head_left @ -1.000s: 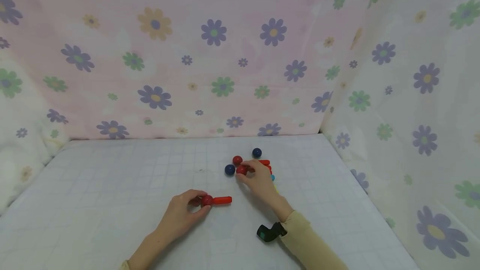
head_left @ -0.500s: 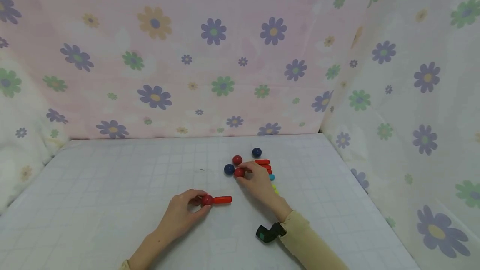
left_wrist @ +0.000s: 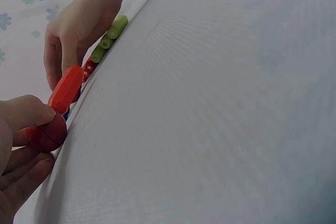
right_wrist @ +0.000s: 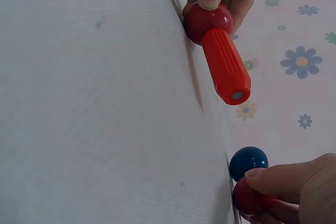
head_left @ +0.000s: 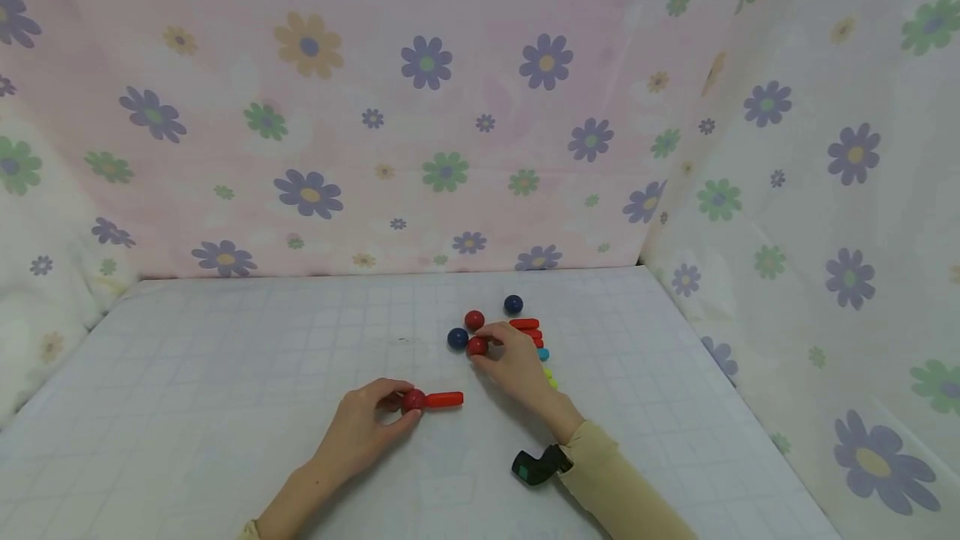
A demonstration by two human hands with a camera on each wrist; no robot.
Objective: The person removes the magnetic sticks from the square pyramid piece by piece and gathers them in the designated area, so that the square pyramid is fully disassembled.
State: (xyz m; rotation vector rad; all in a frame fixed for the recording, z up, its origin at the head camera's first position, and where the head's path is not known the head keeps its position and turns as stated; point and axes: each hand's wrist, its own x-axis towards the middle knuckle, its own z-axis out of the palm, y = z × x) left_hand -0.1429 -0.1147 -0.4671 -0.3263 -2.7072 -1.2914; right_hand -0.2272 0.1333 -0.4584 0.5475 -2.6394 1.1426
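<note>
My left hand (head_left: 363, 427) pinches a red ball (head_left: 414, 400) between thumb and fingers. From that ball a ribbed red rod (right_wrist: 227, 69) juts to the right, one end against the ball; its free end carries a round grey metal face. Farther back and to the right, my right hand (head_left: 521, 365) holds another red ball (head_left: 477, 346) by thumb and fingers. Against or just beside it sits a dark blue ball (right_wrist: 249, 163). A third red ball (head_left: 474, 320) lies just behind these, outside both hands.
Beyond the right hand lie a second dark blue ball (head_left: 513, 304) and several red rods (head_left: 524, 324). A blue rod (head_left: 543, 354) and yellow-green rods (left_wrist: 118, 26) are partly hidden by that hand. A black device (head_left: 542, 466) sits at the right wrist. Flowered cloth (head_left: 427, 132) walls the table (head_left: 262, 340).
My right hand has shifted slightly left and nearer with its red ball, uncovering more of the rods behind. The left hand, its ball and the red rod have stayed in place.
</note>
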